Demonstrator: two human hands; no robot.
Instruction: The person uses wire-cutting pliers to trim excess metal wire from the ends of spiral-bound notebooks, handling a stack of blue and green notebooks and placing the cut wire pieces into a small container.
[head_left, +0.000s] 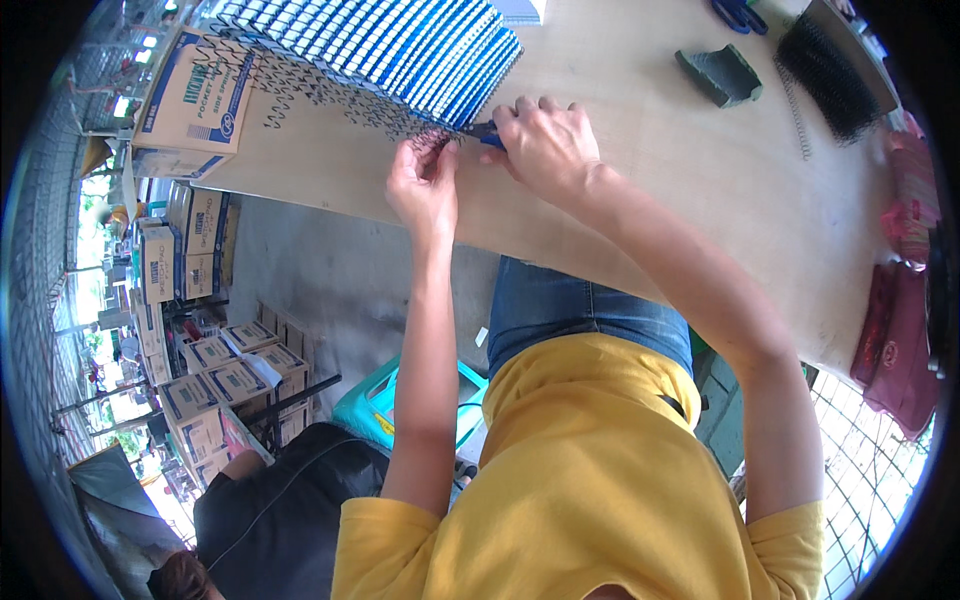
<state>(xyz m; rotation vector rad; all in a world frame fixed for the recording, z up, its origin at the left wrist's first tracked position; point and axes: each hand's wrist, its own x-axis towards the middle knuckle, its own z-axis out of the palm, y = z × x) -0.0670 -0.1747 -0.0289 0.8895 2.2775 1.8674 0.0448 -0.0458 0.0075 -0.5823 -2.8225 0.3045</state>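
Observation:
A tall stack of blue-and-white spiral-bound notebooks (370, 50) stands on the table, with dark wire spirals (290, 88) sticking out along its left and near side. At the stack's near corner, my left hand (424, 185) pinches the end of a wire spiral between thumb and fingers. Just right of it, my right hand (548, 145) is closed around a blue-handled hand tool that looks like pliers (488, 136). Its dark jaws point left toward the wire by my left fingertips. The exact contact of jaws and wire is too small to tell.
A curved grey-green block (720, 76), blue-handled scissors (740, 14) and a bundle of black wire spirals (832, 75) lie at the far right. A carton (190, 95) stands left of the stack. Below are stacked cartons (235, 375), a turquoise stool (365, 400) and a person in black (290, 510).

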